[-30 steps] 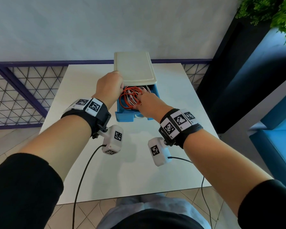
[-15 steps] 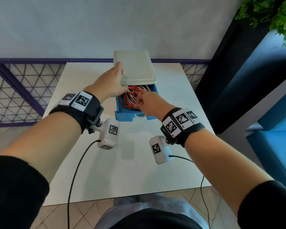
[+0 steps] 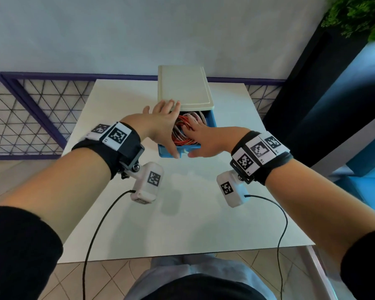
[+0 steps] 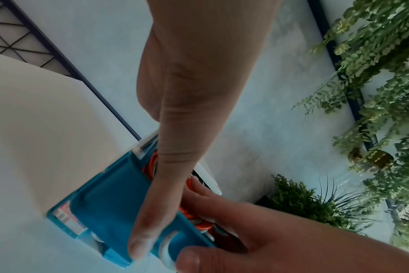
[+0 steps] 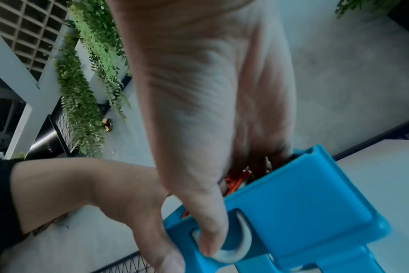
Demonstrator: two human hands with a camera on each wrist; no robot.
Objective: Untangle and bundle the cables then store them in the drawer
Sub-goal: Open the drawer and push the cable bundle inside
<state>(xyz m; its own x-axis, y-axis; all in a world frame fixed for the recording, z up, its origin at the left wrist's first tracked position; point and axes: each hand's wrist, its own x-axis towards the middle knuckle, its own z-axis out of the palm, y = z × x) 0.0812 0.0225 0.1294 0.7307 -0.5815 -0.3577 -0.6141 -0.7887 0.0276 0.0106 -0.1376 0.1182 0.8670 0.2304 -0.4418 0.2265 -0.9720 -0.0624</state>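
Note:
A blue drawer [image 3: 167, 153] stands pulled out of a cream cabinet [image 3: 183, 87] at the back of the white table [image 3: 182, 224]. Orange and white coiled cables [image 3: 180, 135] lie inside it. My left hand [image 3: 160, 124] spans the drawer's left side, its straight fingers reaching the cabinet's front edge and its thumb pressing the drawer front [image 4: 110, 203]. My right hand [image 3: 206, 139] has its fingers laid on the cables [image 5: 234, 182] inside the drawer. Its thumb touches the white handle [image 5: 243, 245] on the drawer front [image 5: 292, 199].
A purple-framed wire fence [image 3: 26, 118] runs behind and left of the table. A dark pillar [image 3: 307, 105], blue seating [image 3: 368, 169] and green plants [image 3: 359, 16] stand to the right. Thin black wrist-camera leads [image 3: 100, 224] hang over the table's near edge.
My left hand has flattened out from the cabinet's corner and dropped its thumb onto the drawer front. My right thumb has come down onto the handle, with the fingers still on the cables.

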